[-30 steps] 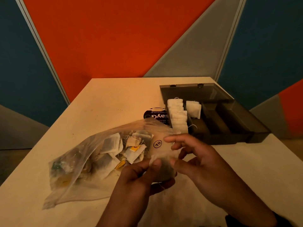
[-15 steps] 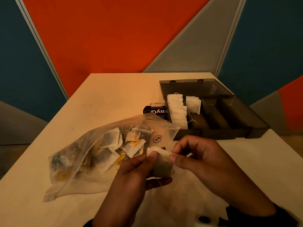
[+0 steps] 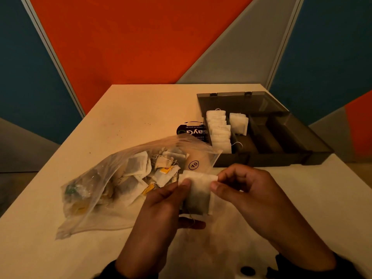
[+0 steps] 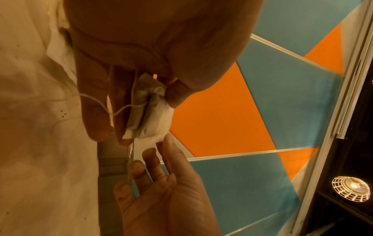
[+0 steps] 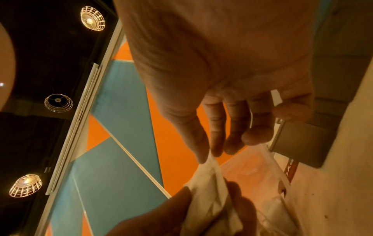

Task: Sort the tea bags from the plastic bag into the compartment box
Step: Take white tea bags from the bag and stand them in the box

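A white tea bag (image 3: 199, 193) hangs between my two hands above the table's near middle. My left hand (image 3: 182, 190) pinches its left side with thumb on top and fingers beneath; its string trails over those fingers (image 4: 101, 111). My right hand (image 3: 216, 183) pinches the tea bag's (image 5: 210, 188) upper right corner between thumb and forefinger, other fingers loosely curled. The clear plastic bag (image 3: 120, 178), with several tea bags inside, lies to the left, mouth toward my hands. The dark compartment box (image 3: 261, 160) stands open at the right rear, with white tea bags (image 3: 219, 131) in its two left compartments.
A black round label (image 3: 191, 130) lies flat between the plastic bag and the box. The box's lid (image 3: 241, 101) stands tilted back behind the compartments. The pale table (image 3: 130, 109) ends against coloured wall panels at the back.
The tea bag has come out of the plastic bag's mouth and now hangs spread between both hands, lower and nearer me. The right hand moved from the bag's mouth onto the tea bag's corner.
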Motion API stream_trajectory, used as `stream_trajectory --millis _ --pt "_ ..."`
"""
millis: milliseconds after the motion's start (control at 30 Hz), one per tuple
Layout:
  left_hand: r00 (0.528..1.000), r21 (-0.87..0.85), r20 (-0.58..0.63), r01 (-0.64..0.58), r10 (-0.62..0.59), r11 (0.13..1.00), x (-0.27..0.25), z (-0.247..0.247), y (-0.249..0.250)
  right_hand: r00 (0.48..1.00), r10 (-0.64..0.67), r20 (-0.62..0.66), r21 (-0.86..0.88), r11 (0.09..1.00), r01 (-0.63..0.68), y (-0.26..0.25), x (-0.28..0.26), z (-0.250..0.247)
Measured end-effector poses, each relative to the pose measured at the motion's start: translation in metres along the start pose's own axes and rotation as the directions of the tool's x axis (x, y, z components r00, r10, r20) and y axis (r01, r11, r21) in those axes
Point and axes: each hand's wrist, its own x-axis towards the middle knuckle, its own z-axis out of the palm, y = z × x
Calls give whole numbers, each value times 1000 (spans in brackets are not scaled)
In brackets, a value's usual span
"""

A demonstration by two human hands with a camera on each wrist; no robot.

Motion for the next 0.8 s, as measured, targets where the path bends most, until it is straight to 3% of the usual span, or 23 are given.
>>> stream_trajectory --millis 167,367,533,633,800 --pt "999 -26 -35 21 -22 999 0 -3 -2 999 6 -34 21 1000 -6 -1 -1 2" --pt "991 -36 -135 4 -9 999 2 -7 -2 987 130 -98 197 974 -109 0 3 -13" --pt "982 -62 -186 1 -12 998 5 -7 -5 984 178 -27 261 951 -165 2 3 -8" --pt "990 -157 -119 55 -74 986 3 -10 -3 984 179 -2 326 930 -169 1 5 -7" --pt "999 -194 -14 34 -38 980 0 -7 0 987 159 16 380 912 -153 1 6 -2"
